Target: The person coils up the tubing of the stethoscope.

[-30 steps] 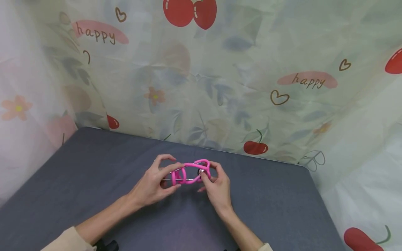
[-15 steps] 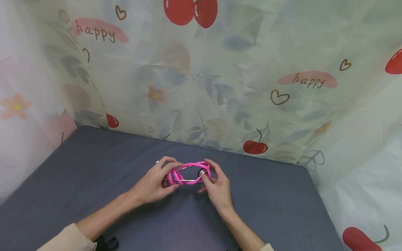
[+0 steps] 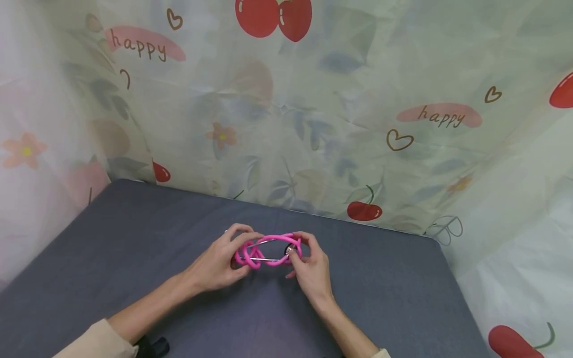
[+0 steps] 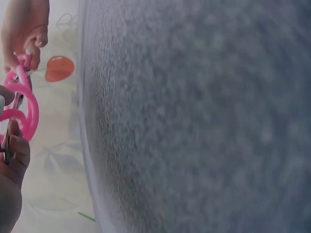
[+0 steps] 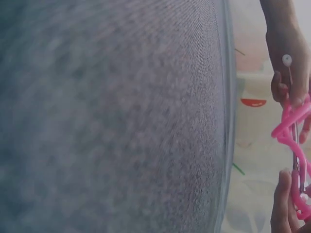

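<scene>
A stethoscope with pink tubing [image 3: 274,237] is held up over the table in both hands, its tubing looped round its metal ear tubes [image 3: 265,259]. My left hand [image 3: 218,262] grips the left end, where loops of tubing bunch by the fingers. My right hand [image 3: 314,271] pinches the right end, thumb on the round, dark-rimmed chest piece [image 3: 291,248]. A white ear tip [image 5: 286,60] sticks out past the left hand in the right wrist view. In the left wrist view the pink loops [image 4: 33,114] show between both hands, partly cut off by the frame edge.
A dark grey cloth-covered table [image 3: 380,298] lies beneath the hands. Printed curtains [image 3: 286,124] with cherries and flowers hang behind it and along both sides. A black strap [image 3: 152,347] shows by the left sleeve.
The pink loop at the left end has slid left toward the left hand and sits more bunched there. Both hands keep their hold, the right shifting only slightly.
</scene>
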The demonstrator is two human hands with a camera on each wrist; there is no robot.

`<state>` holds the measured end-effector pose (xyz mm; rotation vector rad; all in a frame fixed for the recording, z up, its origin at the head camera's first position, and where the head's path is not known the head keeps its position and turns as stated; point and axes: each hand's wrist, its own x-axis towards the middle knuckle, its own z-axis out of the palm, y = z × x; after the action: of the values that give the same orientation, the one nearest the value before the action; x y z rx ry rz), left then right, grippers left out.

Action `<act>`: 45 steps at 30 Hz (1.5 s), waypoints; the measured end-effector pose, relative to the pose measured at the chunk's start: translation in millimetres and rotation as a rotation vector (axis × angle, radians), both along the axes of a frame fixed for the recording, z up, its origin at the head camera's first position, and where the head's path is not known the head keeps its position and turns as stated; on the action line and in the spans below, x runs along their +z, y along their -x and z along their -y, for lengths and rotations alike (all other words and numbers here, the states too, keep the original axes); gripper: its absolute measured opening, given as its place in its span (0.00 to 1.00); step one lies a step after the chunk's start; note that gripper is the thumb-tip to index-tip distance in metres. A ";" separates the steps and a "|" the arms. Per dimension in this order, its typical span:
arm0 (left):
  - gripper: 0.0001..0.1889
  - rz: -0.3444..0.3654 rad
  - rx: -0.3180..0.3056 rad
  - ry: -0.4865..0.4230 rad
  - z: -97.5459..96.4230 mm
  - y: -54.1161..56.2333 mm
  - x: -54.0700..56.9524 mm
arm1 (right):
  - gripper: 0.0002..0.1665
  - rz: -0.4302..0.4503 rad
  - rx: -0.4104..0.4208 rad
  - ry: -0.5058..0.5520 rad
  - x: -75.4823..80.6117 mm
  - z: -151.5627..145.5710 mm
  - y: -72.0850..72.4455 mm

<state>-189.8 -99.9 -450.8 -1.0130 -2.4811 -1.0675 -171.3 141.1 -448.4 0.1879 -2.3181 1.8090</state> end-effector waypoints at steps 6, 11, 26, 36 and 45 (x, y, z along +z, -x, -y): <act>0.33 0.066 -0.043 0.039 4.8 -0.5 0.6 | 0.22 0.074 0.036 0.054 0.0 -4.6 0.9; 0.34 0.090 -0.065 0.057 5.1 -1.6 -0.6 | 0.23 0.123 0.040 0.042 3.4 -6.2 0.2; 0.33 0.006 -0.071 0.061 3.2 -1.9 -3.0 | 0.18 0.164 0.056 0.005 33.4 0.1 -14.6; 0.33 0.011 -0.050 0.064 4.9 -1.1 -4.6 | 0.22 0.165 0.107 -0.006 22.0 -4.9 -10.2; 0.35 -0.001 -0.070 0.075 6.1 2.5 -6.2 | 0.35 0.093 0.187 -0.184 -2.7 -23.1 2.8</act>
<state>-192.3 -106.0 -457.0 -1.1291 -2.5187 -1.0004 -174.1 164.1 -451.1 0.3666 -2.6121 1.7169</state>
